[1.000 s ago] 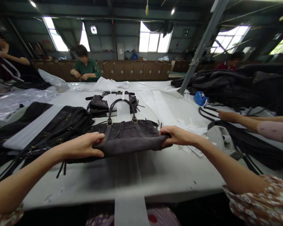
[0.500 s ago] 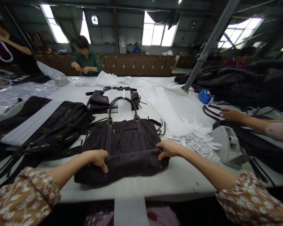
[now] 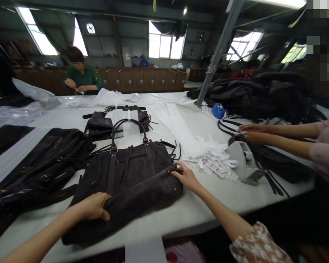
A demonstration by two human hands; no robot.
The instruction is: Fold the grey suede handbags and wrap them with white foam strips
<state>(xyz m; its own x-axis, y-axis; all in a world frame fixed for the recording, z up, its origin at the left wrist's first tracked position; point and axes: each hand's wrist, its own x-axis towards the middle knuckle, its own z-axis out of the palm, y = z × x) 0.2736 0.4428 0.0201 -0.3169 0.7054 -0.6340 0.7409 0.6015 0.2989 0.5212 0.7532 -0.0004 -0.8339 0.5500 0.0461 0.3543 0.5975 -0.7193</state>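
Left hand [image 3: 94, 206] is clamped on the suede bag [image 3: 137, 171] at its near-left corner, right hand [image 3: 186, 177] at its right end.

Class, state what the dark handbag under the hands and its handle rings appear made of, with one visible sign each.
The handbag: likely suede or a suede-like fabric, matte and napped, without shine. The handle rings: probably brass-toned metal, showing small yellow glints.
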